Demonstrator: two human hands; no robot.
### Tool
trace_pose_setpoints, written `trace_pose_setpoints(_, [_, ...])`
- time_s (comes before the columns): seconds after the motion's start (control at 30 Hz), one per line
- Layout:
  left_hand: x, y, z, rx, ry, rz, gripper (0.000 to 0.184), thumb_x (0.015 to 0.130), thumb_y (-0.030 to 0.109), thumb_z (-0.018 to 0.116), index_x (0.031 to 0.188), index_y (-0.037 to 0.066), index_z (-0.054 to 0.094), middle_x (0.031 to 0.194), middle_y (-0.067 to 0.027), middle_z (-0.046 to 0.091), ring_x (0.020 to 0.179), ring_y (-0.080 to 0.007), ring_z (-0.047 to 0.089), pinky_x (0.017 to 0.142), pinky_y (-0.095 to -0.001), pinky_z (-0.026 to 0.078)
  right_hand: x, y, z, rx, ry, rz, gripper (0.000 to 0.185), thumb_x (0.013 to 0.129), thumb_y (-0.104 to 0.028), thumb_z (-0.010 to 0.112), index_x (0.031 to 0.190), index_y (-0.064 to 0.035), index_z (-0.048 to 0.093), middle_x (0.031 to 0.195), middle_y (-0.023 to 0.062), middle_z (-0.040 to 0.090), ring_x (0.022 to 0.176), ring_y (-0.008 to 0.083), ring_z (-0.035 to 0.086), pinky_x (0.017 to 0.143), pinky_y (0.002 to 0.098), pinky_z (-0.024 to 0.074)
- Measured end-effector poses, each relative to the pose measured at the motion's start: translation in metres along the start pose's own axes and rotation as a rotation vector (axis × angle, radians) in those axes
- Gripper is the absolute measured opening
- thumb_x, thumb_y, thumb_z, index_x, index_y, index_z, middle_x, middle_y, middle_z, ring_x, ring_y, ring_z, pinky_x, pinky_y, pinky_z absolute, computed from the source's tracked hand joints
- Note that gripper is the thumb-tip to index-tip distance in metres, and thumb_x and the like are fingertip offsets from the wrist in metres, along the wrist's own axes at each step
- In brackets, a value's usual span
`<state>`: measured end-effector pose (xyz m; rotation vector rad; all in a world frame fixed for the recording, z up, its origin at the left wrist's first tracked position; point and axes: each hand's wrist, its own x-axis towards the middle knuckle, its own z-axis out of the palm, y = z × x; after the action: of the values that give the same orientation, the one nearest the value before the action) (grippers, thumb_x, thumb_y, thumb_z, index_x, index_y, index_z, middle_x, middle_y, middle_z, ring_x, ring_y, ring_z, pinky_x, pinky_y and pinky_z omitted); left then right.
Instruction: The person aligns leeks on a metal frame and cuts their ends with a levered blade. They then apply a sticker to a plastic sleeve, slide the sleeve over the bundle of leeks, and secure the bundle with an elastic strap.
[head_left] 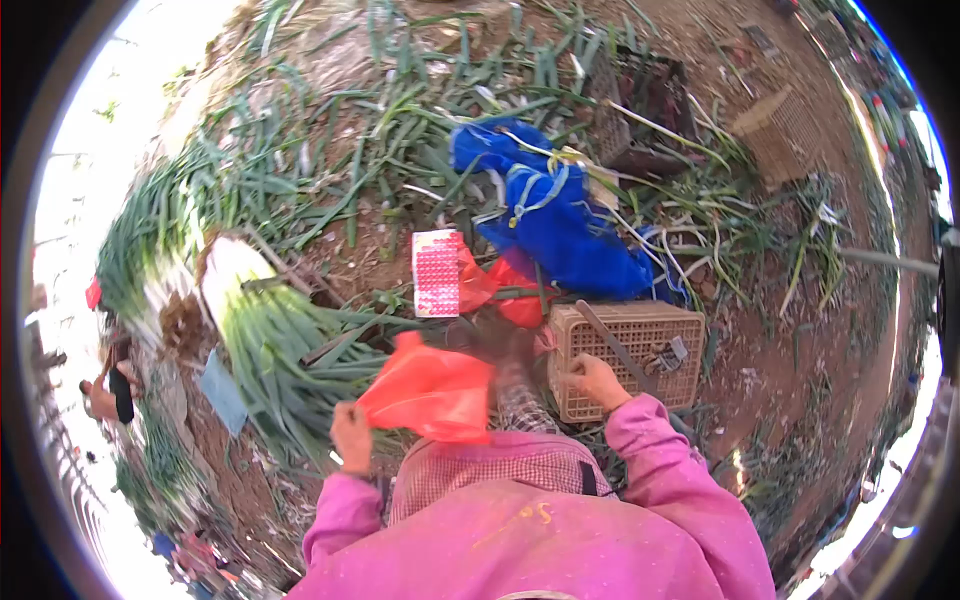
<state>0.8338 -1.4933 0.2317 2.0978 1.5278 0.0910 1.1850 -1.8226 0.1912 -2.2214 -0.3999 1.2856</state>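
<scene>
My left hand (350, 437) pinches a corner of a red plastic bag (430, 388), which spreads out over my lap. My right hand (597, 382) is over the near left part of an upturned-looking tan plastic crate (640, 398). Its fingers are curled together, and what they hold, if anything, is too small to make out. A long, dark, flat strip (608, 335) lies across the crate, with a small dark metallic object (668, 354) beside it. Beyond the left hand's bag are a sheet with rows of red print (437, 275) and more red plastic bags (520, 300).
Large bundles of green onions (280, 350) lie to the left. A blue sack (570, 230) is ahead, among loose stalks. A dark crate (645, 110) and another tan crate (775, 135) stand farther off. Another person (108, 395) is at the far left.
</scene>
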Motion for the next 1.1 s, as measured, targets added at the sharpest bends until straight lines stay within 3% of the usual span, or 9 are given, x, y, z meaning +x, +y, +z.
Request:
trace_pose_setpoints(0.17, [-0.034,-0.094,-0.026,0.032,-0.204,-0.312,0.013,0.082,0.013,0.055,0.089,0.001,0.055,0.076,-0.017,0.061,0.069,-0.0306,0.06,0.066,-0.0386,0.047,0.03,0.005,0.065,0.154,0.201,0.092,0.032,0.077,-0.036,0.066,0.09,-0.0065,0.064,0.087,0.0162,0.067,0.082,0.0334,0.064,0.071,0.0408,0.0493])
trace_pose_setpoints(0.23, [-0.041,-0.126,-0.034,0.254,-0.279,-0.217,0.017,0.083,0.013,0.054,0.094,0.002,0.057,0.079,-0.0178,0.063,0.069,-0.0302,0.062,0.066,-0.0386,0.048,0.021,0.016,0.114,0.067,0.169,0.068,0.03,0.077,-0.035,0.065,0.091,-0.008,0.065,0.088,0.016,0.067,0.083,0.0351,0.064,0.073,0.0424,0.0493])
trace_pose_setpoints(0.37, [-0.005,-0.103,-0.028,0.269,-0.478,-0.227,0.02,0.082,0.013,0.053,0.098,0.004,0.063,0.079,-0.0193,0.065,0.074,-0.0334,0.065,0.067,-0.0413,0.049,-0.013,0.018,0.175,0.172,-0.106,0.136,0.029,0.076,-0.034,0.062,0.092,-0.0093,0.065,0.091,0.0167,0.066,0.085,0.0368,0.063,0.076,0.0447,0.0491])
trace_pose_setpoints(0.47, [0.031,-0.075,-0.021,0.361,-0.552,-0.146,0.021,0.082,0.014,0.053,0.096,0.005,0.066,0.077,-0.0189,0.066,0.077,-0.0355,0.066,0.069,-0.0434,0.049,-0.004,0.01,0.174,0.149,-0.115,0.149,0.029,0.075,-0.032,0.062,0.092,-0.009,0.066,0.09,0.0171,0.066,0.086,0.0361,0.062,0.077,0.0447,0.049])
trace_pose_setpoints(0.63, [0.03,-0.081,-0.026,0.57,-0.542,-0.033,0.021,0.08,0.02,0.057,0.091,0.006,0.069,0.08,-0.0193,0.067,0.078,-0.0378,0.065,0.071,-0.0458,0.05,0.121,0.025,0.143,0.181,0.405,-0.033,0.022,0.078,-0.022,0.06,0.091,-0.006,0.065,0.093,0.0177,0.065,0.089,0.036,0.061,0.078,0.0445,0.0485])
trace_pose_setpoints(0.8, [-0.031,-0.135,-0.026,0.769,-0.698,-0.325,0.025,0.082,0.026,0.056,0.092,0.006,0.068,0.083,-0.0172,0.067,0.079,-0.0359,0.065,0.073,-0.0453,0.05,0.317,0.026,0.082,-0.176,0.611,-0.203,0.031,0.077,-0.014,0.062,0.106,-0.0073,0.056,0.107,0.0139,0.057,0.091,0.0345,0.059,0.076,0.0446,0.0492])
trace_pose_setpoints(0.83, [-0.031,-0.138,0.026,0.716,-0.71,-0.313,0.025,0.083,0.025,0.055,0.093,0.006,0.068,0.085,-0.0163,0.067,0.079,-0.0347,0.064,0.073,-0.0443,0.05,0.36,0.031,0.073,-0.301,0.655,-0.302,0.033,0.078,-0.01,0.058,0.11,-0.0078,0.054,0.119,0.0137,0.054,0.09,0.0339,0.06,0.076,0.0438,0.0508])
trace_pose_setpoints(0.97, [0.036,-0.105,0.296,0.302,-0.672,-0.221,0.025,0.086,0.023,0.052,0.099,0.006,0.065,0.089,-0.0129,0.065,0.08,-0.0298,0.063,0.074,-0.0403,0.049,0.481,0.03,0.044,-0.666,0.461,-0.275,0.041,0.075,-0.006,0.055,0.117,-0.0068,0.052,0.128,0.0132,0.051,0.086,0.0351,0.062,0.075,0.0457,0.0522])
trace_pose_setpoints(1.1, [0.106,-0.107,0.49,-0.058,-0.513,-0.17,0.025,0.09,0.021,0.05,0.104,0.006,0.063,0.094,-0.0094,0.064,0.081,-0.025,0.061,0.074,-0.0363,0.048,0.511,0.052,0.049,-0.763,0.357,-0.112,0.04,0.078,-0.006,0.055,0.118,-0.0068,0.053,0.114,0.0149,0.06,0.087,0.0329,0.064,0.072,0.0437,0.0538])
